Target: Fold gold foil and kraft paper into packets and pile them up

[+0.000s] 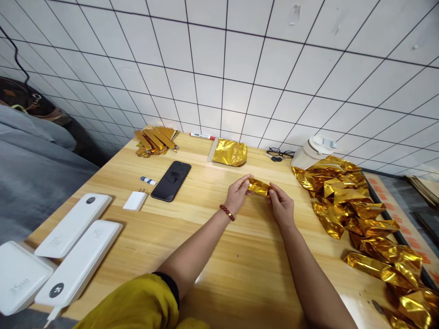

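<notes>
My left hand [238, 193] and my right hand [281, 204] meet over the middle of the wooden table [212, 256]. Between them they pinch a small crumpled gold foil bag [259, 187], the left hand on its left end, the right hand on its right end. The fingers of both hands are closed on the foil. A red bead bracelet [227, 212] circles my left wrist.
A heap of gold foil bags [356, 210] runs down the right side. One flat gold bag [229, 152], a stack of folded gold strips [155, 140], a black phone [171, 180], a white charger [135, 200], white power banks [73, 242], glasses [280, 153], a red marker [202, 136] and a white container [313, 153] lie around.
</notes>
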